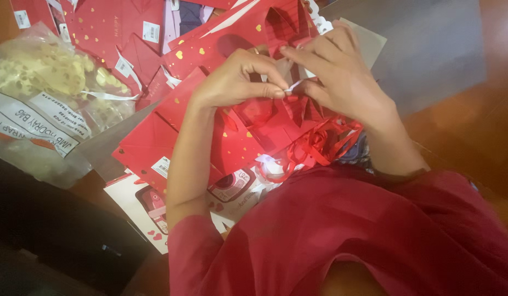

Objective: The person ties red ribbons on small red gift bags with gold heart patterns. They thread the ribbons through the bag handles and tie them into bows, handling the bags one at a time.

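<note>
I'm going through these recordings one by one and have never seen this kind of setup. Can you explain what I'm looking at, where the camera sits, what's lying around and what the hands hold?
There is no machine here: a person in a red top works with two bare hands. The single picture comes from a camera worn on the person's head, looking down, so the arms reach up into the frame.

The left hand and right hand meet in the middle and pinch a small white strip between the fingertips, over a folded red paper bag. Curly red ribbon lies just below the hands.

Around them is a pile of flat red paper bags with gold hearts. At the left lies a clear plastic packet of pale, gold-spotted sheets. Near the person lies a white card with a pink picture. The wooden floor shows at the right.
</note>
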